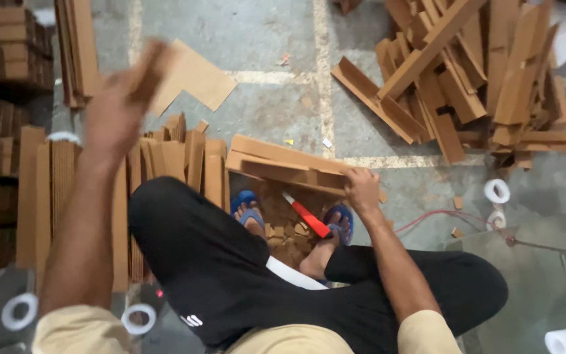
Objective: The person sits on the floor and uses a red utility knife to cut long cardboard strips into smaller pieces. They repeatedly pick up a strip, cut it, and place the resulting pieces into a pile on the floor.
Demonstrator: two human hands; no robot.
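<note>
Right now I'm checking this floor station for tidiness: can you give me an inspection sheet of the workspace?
Surface: grey concrete floor, pale painted lines, dusty.
Job's things: folded cardboard strips under the right hand; blurred cardboard piece in the raised left hand; red-handled cutter between the feet.
Clutter: heap of angled cardboard, small offcuts, tape rolls.
Hands: bare, both on cardboard.
Cables: red cable on the floor.
Surroundings: upright strips, stacked cardboard at left.
</note>
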